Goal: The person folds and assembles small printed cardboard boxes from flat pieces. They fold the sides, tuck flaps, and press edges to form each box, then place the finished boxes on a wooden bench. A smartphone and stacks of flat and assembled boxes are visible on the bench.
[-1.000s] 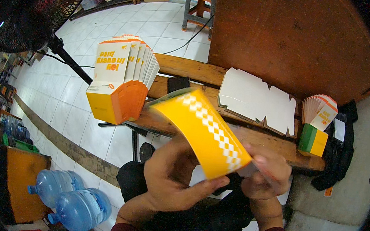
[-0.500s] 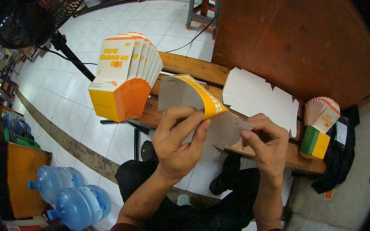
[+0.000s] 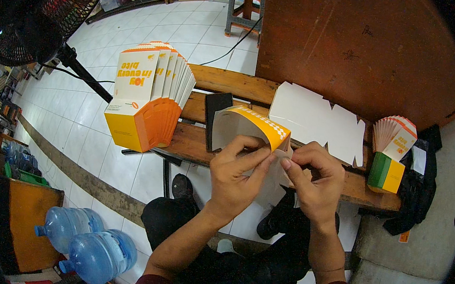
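Note:
Held up over the bench is a paperboard food carton (image 3: 261,124), yellow with white checks outside and pale grey inside, bent into a curve. My left hand (image 3: 234,184) pinches its lower left part between thumb and fingers. At the carton's right end my right hand (image 3: 318,182) is closed, thumb and forefinger gripping its edge close to the left fingertips. Flat white carton blanks (image 3: 314,120) lie behind on the bench. To the left stands a fanned stack of nested orange, yellow and white cartons (image 3: 137,84); a smaller nested stack (image 3: 393,155) sits at the right.
The slatted wooden bench (image 3: 239,82) runs across in front of my knees, with a dark flat object (image 3: 209,119) on it. A brown panel (image 3: 357,50) rises behind. Left are a black fan (image 3: 47,26) and blue water bottles (image 3: 99,255). Dark cloth (image 3: 416,198) hangs right.
Both hands have come together: the left moved right with the carton, the right slightly left onto its end. The carton has turned, uncovering the dark flat object on the bench.

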`<state>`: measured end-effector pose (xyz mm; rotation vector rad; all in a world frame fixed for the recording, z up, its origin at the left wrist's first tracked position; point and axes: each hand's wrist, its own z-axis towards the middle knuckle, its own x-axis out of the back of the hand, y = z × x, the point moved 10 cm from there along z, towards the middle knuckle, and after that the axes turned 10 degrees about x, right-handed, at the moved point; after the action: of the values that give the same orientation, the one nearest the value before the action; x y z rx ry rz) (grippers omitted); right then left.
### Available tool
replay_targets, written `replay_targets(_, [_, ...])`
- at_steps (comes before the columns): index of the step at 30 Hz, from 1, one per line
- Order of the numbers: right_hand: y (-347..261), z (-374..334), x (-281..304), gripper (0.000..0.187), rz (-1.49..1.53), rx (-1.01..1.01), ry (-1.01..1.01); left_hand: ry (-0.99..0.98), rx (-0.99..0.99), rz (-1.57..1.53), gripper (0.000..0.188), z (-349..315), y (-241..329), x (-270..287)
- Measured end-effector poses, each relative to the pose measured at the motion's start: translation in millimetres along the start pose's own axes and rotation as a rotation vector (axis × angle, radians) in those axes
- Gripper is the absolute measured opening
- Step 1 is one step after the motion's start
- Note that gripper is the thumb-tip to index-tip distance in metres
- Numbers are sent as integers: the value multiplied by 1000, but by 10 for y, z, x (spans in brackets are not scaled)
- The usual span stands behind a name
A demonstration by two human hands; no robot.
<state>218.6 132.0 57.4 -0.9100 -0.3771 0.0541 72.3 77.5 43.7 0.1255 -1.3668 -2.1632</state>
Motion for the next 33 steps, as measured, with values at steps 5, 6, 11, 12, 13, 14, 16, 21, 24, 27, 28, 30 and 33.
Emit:
replay_targets(5, [-83,9,8,8,-93,83,-16,-68,84,-59,16,21,-30,-14])
replay_targets(6, [-87,8,7,9,-99,89,-16,-89,116,-79,16,22,-50,-25])
replay_targets(11, [-114,16,-40,8,-91,151,-20,-76,90,-81,16,34,-38,7])
replay_targets(12, [-111,16,-54,8,-95,153,-24,-73,86,-82,16,37,-47,9])
replay_targets(13, [-110,15,-56,8,-104,154,-20,-63,80,-84,16,34,-51,20])
replay_targets(14, [-114,14,-75,8,-113,158,-31,-63,88,-79,17,31,-68,21])
replay_targets(16, [-131,10,-85,8,-138,167,-33,-58,92,-77,17,18,-84,28])
replay_targets(21, [-136,7,-103,10,-153,137,-67,-57,116,-87,21,-4,-105,38])
replay_targets(24, [-134,12,-112,10,-173,136,-85,-61,137,-92,22,3,-116,32])
replay_targets(27, [-128,21,-105,9,-179,155,-78,-63,151,-116,24,10,-115,26])
replay_targets(28, [-126,26,-97,10,-181,163,-72,-70,147,-113,23,12,-104,23])
replay_targets(30, [-105,35,-84,10,-182,163,-74,-97,143,-114,21,22,-92,7])
replay_targets(33, [-67,38,-50,10,-149,135,-74,-203,178,-157,18,43,-121,-57])
